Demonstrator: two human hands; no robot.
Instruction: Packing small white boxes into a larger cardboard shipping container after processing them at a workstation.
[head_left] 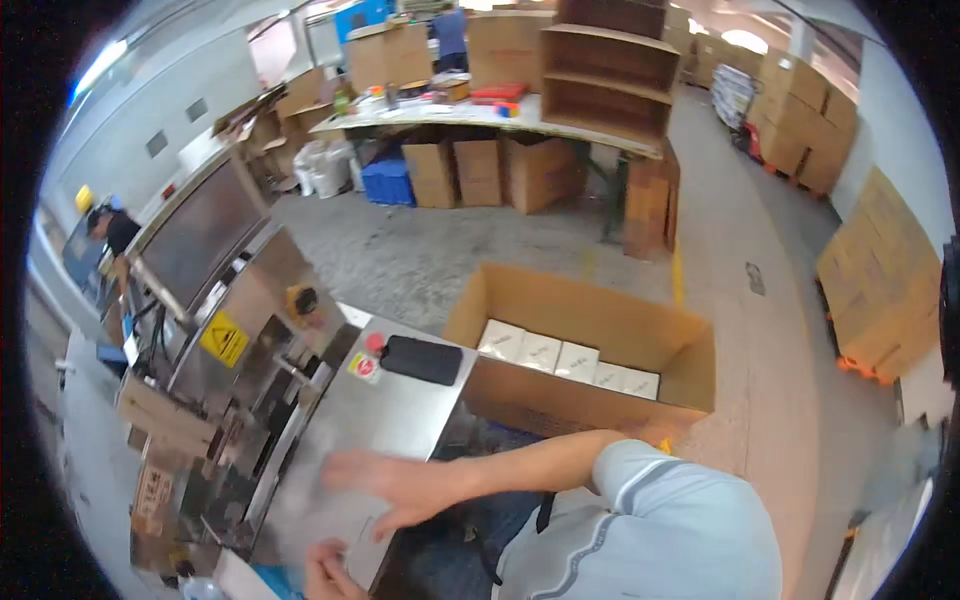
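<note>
My right hand [385, 485] reaches across the bare metal tabletop [400, 420] of a machine. Motion smears its fingers, but they look stretched out with the thumb apart, and nothing shows in them. At the lower edge, only part of my left hand [332, 572] is in view, close to the table's near edge; its grip cannot be made out. A black phone-like slab [422, 360] lies at the table's far end, beside a red push button [375, 342]. Left of my hands stands the machine's dark metal mechanism [255, 450].
An open cardboard box [590, 405] with several white packs [540, 352] stands past the table's right side. A yellow warning sign [224, 339] marks the machine's panel. Farther off are a cluttered worktable [440, 112], stacked cartons [885, 280] and another person [120, 235] at left.
</note>
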